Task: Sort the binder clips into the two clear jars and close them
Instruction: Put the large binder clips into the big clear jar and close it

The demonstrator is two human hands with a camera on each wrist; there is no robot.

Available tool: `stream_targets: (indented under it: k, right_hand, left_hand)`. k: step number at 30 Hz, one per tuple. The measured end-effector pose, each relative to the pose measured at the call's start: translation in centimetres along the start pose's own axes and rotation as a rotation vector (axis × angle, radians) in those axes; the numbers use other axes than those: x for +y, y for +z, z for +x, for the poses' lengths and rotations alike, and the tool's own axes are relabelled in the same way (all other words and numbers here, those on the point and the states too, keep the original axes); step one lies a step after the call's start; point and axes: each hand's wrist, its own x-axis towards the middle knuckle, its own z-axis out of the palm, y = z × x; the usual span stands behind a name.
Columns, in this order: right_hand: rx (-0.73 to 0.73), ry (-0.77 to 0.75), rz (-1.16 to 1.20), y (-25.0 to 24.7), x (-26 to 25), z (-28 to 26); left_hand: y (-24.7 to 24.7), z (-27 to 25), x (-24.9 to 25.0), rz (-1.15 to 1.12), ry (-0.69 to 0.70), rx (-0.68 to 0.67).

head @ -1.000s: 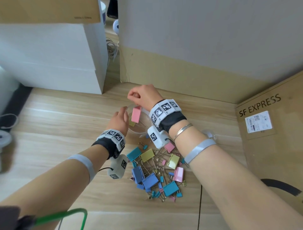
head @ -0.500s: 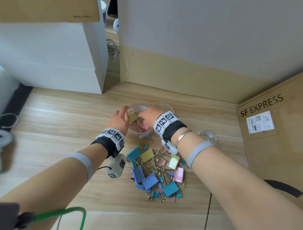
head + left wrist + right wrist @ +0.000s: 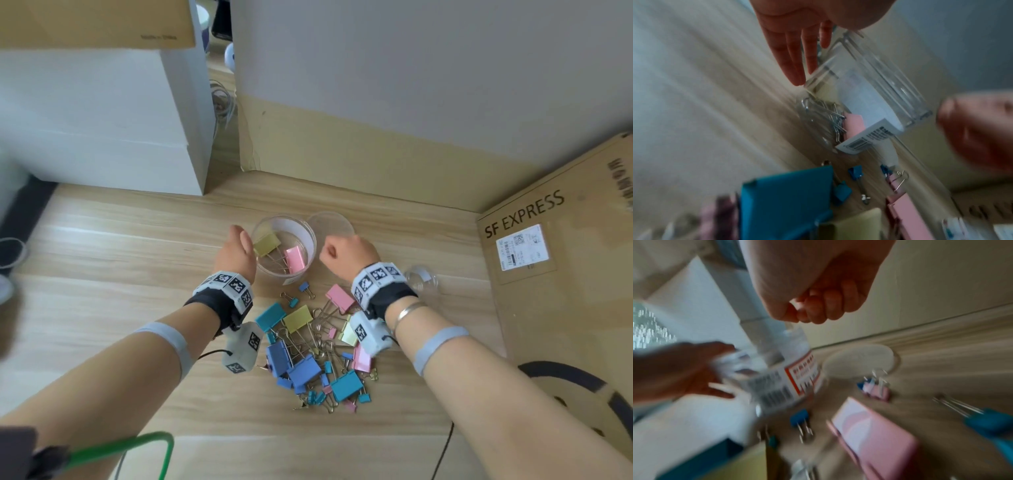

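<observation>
A clear jar stands open on the wooden floor with a yellow clip and a pink clip inside. My left hand lies against the jar's left side, its fingers straight at the rim of the jar. My right hand hovers just right of the jar, curled into a fist with nothing in it. A pile of coloured binder clips lies between my wrists. A clear lid lies behind the right hand. A second clear jar sits right of my right wrist.
A cardboard box marked SF EXPRESS stands at the right. A white box stands at the back left, and a wall runs close behind the jars. A green cable loops near my left elbow.
My right hand carried a pink clip over the jar, lowered into it, let go and drew back to the right as a fist. The left hand stayed at the jar.
</observation>
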Motion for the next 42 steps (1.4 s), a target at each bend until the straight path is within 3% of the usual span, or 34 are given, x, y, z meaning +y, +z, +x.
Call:
stream_targets:
  k: [3, 5, 8, 13, 19, 26, 36, 42]
  right_hand:
    - [-0.194, -0.026, -0.06, 2.9, 0.0, -2.0]
    - [-0.297, -0.044, -0.049, 4.4, -0.7, -2.6]
    - [-0.385, -0.092, 0.005, 5.6, -1.5, -2.5]
    - [-0.399, -0.138, -0.092, 6.7, -2.1, -2.3]
    - [-0.459, -0.161, -0.109, 7.0, -2.2, -2.4]
    - [-0.393, -0.21, -0.001, 6.4, -1.8, -3.1]
    - [-0.303, -0.049, 0.027, 8.0, -3.1, -3.6]
    - [-0.194, 0.063, 0.345, 6.4, -1.8, -4.0]
  left_hand:
    - [0.1, -0.7, -0.3, 0.084, -0.183, -0.054]
    - [0.5, -1.2, -0.6, 0.269, -0.201, -0.202]
    - [1.1, -2.3, -0.8, 0.508, -0.089, -0.356]
    - [1.9, -4.1, -0.5, 0.795, 0.118, -0.472]
    - [2.1, -5.3, 0.4, 0.83, 0.263, -0.661]
    - [1.8, -5.5, 0.8, 0.887, 0.341, -0.836]
    - [1.1, -6.6, 1.7, 0.999, 0.483, -0.8]
    - [0.4, -6.5, 4.2, 1.099, 0.639, -0.736]
